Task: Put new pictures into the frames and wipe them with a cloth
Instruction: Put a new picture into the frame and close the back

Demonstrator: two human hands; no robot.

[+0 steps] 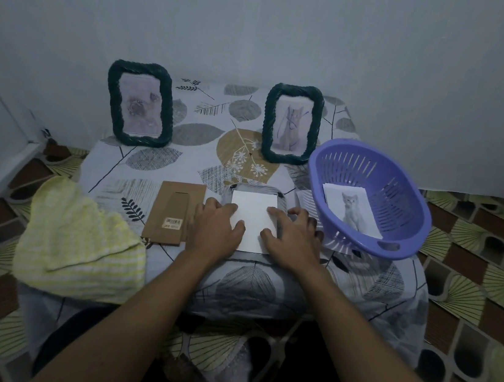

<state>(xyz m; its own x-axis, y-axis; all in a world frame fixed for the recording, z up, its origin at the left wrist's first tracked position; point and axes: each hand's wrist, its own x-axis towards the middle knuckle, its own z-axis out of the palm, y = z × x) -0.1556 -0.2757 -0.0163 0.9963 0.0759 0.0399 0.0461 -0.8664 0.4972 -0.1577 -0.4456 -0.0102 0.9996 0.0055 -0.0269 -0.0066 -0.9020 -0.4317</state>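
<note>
A white sheet of paper [252, 215], blank side up, lies on a dark frame [246, 187] that is face down on the low table. My left hand [215, 224] presses the sheet's left edge with flat fingers. My right hand [291, 236] presses its right edge the same way. The frame's brown cardboard backing [174, 212] lies just left of my left hand. Two dark woven frames stand at the back: a flower picture [139, 105] on the left, a scribbled cat picture [292, 123] on the right. A yellow striped cloth [80, 243] lies at the left.
A purple plastic basket [371, 174] at the right holds a cat picture [352, 209]. The leaf-patterned tablecloth [193, 138] covers the small table. A patterned floor mat [472, 284] surrounds it, and a wall stands close behind.
</note>
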